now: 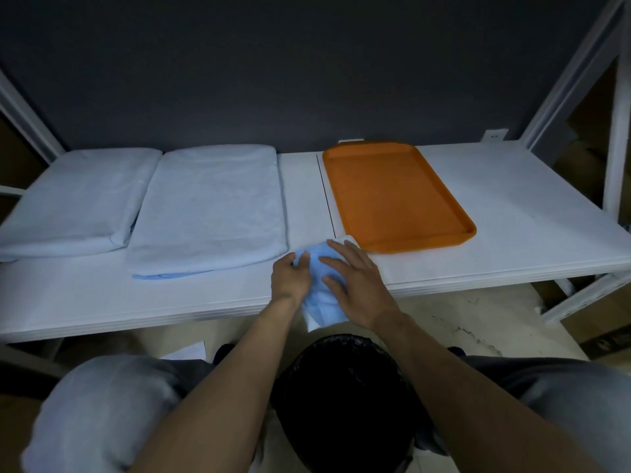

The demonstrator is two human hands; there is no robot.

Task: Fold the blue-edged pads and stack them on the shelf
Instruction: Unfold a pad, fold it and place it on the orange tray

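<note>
A small folded blue pad point(321, 303) with a white underside lies at the front edge of the white shelf point(495, 213), partly hanging over it. My left hand point(290, 278) grips the pad's left side with curled fingers. My right hand point(355, 278) lies flat on top of it, fingers spread and pressing down. Two stacks of folded pale blue pads sit on the shelf's left part: one in the middle-left point(211, 206) and one at the far left point(78, 203).
An orange tray point(392, 196) lies empty on the shelf just right of the hands. A black-lined bin point(345, 401) stands on the floor below, between my knees. White shelf posts rise at both sides, and a dark wall is behind.
</note>
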